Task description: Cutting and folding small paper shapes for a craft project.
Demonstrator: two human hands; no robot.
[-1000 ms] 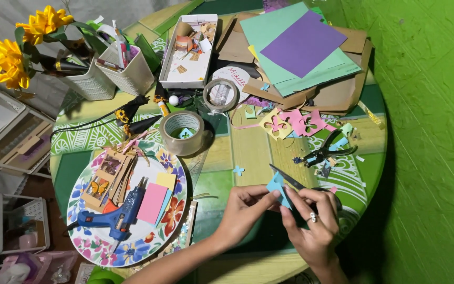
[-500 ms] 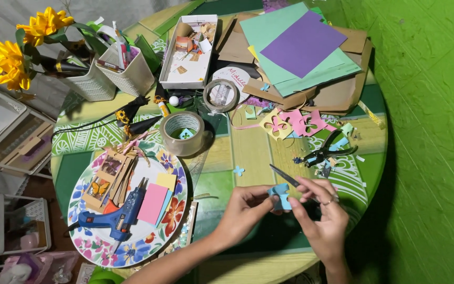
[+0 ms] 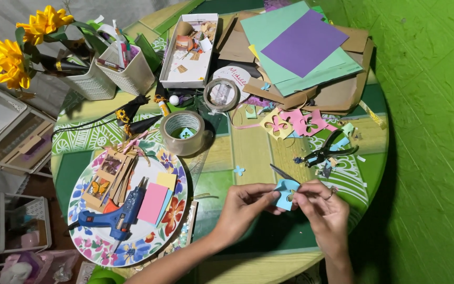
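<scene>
Both hands meet over the near part of a round craft table [image 3: 248, 152]. My left hand [image 3: 245, 208] pinches the left edge of a small light-blue paper piece [image 3: 285, 190] with a hole cut in it. My right hand [image 3: 326, 213], a ring on one finger, grips small scissors [image 3: 282, 173] whose dark blades point up and left over the paper. A tiny blue cut-out [image 3: 239, 170] lies on the table just above my left hand.
A floral plate [image 3: 95, 244] at left holds a blue glue gun [image 3: 114, 216], sticky notes and wooden pieces. Tape rolls [image 3: 183, 132], a black hole punch [image 3: 324, 152], pink and yellow punched papers [image 3: 295, 123], stacked coloured sheets [image 3: 303, 44], a white tray [image 3: 188, 50] and sunflowers [image 3: 24, 47] fill the far half.
Both hands have shifted slightly right and up with the blue paper, and the paper has turned between the fingers. Everything else on the table stays put.
</scene>
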